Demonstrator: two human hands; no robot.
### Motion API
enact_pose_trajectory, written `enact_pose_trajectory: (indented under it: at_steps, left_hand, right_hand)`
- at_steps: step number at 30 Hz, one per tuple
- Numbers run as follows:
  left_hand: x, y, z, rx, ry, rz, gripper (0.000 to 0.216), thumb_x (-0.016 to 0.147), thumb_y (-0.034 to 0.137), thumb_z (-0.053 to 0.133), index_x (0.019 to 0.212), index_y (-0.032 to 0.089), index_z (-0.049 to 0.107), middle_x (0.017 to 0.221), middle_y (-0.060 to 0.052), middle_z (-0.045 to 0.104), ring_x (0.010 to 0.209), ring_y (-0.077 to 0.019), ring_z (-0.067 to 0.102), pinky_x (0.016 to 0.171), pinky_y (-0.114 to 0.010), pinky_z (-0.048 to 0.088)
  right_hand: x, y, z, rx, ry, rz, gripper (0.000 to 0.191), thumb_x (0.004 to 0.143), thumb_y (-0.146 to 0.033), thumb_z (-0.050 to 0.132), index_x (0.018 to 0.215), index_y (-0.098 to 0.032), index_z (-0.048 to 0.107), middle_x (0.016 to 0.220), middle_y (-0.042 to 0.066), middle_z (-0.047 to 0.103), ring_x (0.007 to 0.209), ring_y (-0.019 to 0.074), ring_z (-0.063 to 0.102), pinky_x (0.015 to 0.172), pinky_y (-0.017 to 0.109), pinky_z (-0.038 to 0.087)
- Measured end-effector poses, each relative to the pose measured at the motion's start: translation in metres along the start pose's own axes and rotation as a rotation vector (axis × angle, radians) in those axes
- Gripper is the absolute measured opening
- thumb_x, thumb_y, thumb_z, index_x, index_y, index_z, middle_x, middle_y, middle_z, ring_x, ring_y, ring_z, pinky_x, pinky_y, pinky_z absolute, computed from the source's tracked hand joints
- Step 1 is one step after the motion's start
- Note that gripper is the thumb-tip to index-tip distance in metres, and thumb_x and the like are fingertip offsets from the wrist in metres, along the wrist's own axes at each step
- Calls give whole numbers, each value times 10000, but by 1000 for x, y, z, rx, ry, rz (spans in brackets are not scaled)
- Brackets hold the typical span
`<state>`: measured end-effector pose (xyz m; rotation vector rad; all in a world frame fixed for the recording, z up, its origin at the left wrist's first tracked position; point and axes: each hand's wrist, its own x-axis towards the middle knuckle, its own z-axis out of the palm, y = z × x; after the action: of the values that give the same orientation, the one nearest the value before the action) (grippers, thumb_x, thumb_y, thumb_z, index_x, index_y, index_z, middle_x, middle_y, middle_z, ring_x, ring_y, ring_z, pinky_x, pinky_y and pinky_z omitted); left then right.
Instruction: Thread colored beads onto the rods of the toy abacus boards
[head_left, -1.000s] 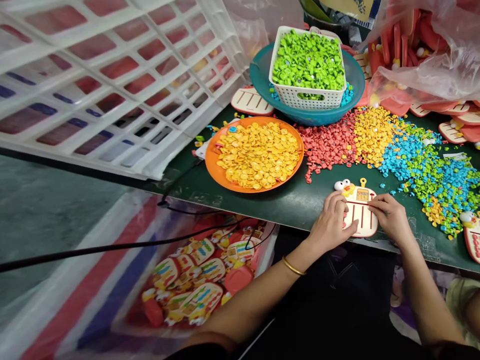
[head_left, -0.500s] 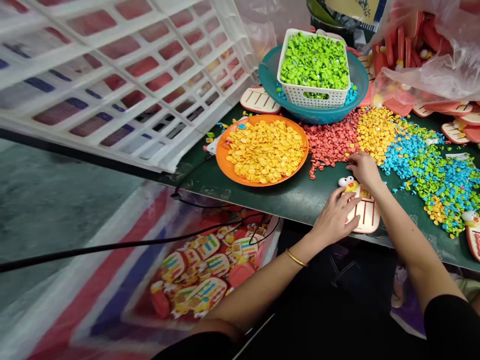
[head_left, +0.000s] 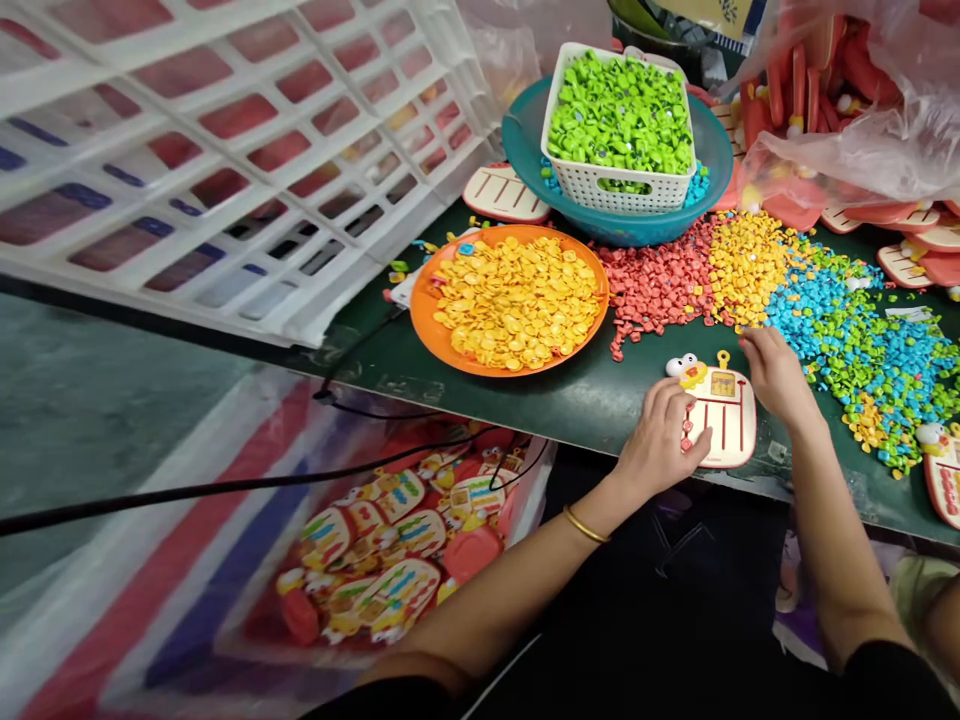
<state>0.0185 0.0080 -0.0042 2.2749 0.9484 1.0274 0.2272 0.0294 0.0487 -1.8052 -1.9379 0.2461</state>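
A cream toy board (head_left: 739, 425) with slots, a duck head (head_left: 686, 370) and a small yellow loop at its top lies at the table's near edge. My left hand (head_left: 660, 435) rests on the board's left side, fingers curled and thumb over its lower part. Several small red pieces (head_left: 686, 428) line the leftmost slot by those fingers. Right of the board, my right hand (head_left: 780, 378) has its fingertips pinched together at the near edge of the yellow bead pile (head_left: 746, 265). Whatever is between them is too small to make out.
Red pieces (head_left: 664, 275) and mixed blue-green pieces (head_left: 885, 350) are heaped beside the yellow ones. An orange plate (head_left: 424, 325) holds yellow discs; a white basket (head_left: 600, 185) of green pieces sits in a blue bowl (head_left: 517, 150). A white crate (head_left: 300, 325) leans left; filled boards (head_left: 405, 590) lie below.
My right hand has moved right and nearer, off the top of the board, uncovering its window and loop. My left hand stays at the board's left side.
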Motion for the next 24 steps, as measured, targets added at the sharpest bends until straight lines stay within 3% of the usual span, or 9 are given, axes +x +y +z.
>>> enact_pose_trajectory:
  at_steps: [5, 10, 17, 22, 24]
  left_hand:
    - [1, 0, -1, 3, -9, -8, 232, 862, 279, 619, 1016, 189, 471, 1092, -120, 518, 1266, -315, 452, 1049, -517, 465]
    - [2, 0, -1, 4, -21, -13, 238, 850, 292, 634, 963, 203, 444, 1051, -102, 505, 1254, -317, 455, 1030, -519, 473]
    - [3, 1, -1, 6, -51, -48, 281, 859, 300, 636, 1037, 198, 443, 1114, -119, 504, 1291, -317, 440, 1059, -516, 460]
    - [4, 1, 0, 0, -64, -42, 247, 874, 324, 629, 990, 204, 447, 1122, -123, 512, 1298, -321, 439, 1058, -516, 459]
    - [4, 2, 0, 1, -58, -44, 248, 874, 332, 629, 981, 206, 445, 1117, -121, 511, 1291, -322, 443, 1053, -518, 463]
  right_hand:
    - [-60, 3, 10, 86, 136, 75, 302, 977, -268, 426, 1051, -191, 708, 947, 92, 562, 920, 225, 561, 810, 363, 491]
    - [-57, 1, 32, 214, 323, 207, 270, 937, -281, 508, 1035, -210, 750, 950, 70, 554, 855, 187, 582, 767, 343, 516]
    - [-61, 2, 17, 13, 130, 29, 333, 985, -285, 452, 1195, -191, 692, 990, 108, 585, 957, 228, 546, 840, 378, 501]
    - [-60, 3, 17, -128, 133, 70, 301, 984, -263, 450, 972, -184, 741, 874, 94, 567, 852, 219, 514, 753, 347, 487]
    - [-66, -2, 21, -125, 129, 67, 289, 975, -239, 452, 965, -198, 738, 870, 84, 567, 846, 212, 520, 751, 335, 487]
